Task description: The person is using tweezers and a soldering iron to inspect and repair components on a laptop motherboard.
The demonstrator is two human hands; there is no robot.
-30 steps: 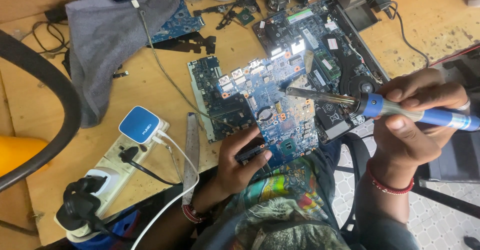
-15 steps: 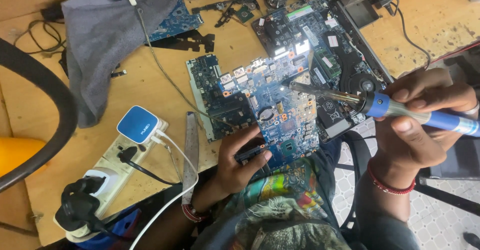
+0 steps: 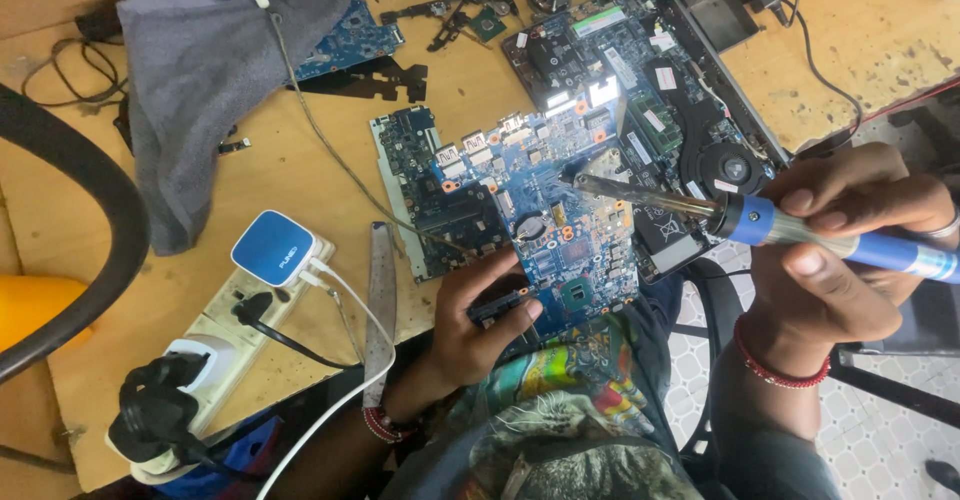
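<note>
Right hand clenched round the blue soldering iron — its tip has eased leftward onto the blue circuit board, suggesting contact with a joint — while the left hand pinches the board's near edge at the table rim.

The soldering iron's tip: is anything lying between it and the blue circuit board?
Nothing visible. The soldering iron, held in the right hand, points its tip over the blue circuit board with open space beneath; the left hand grips the board's near edge, aside.
</note>
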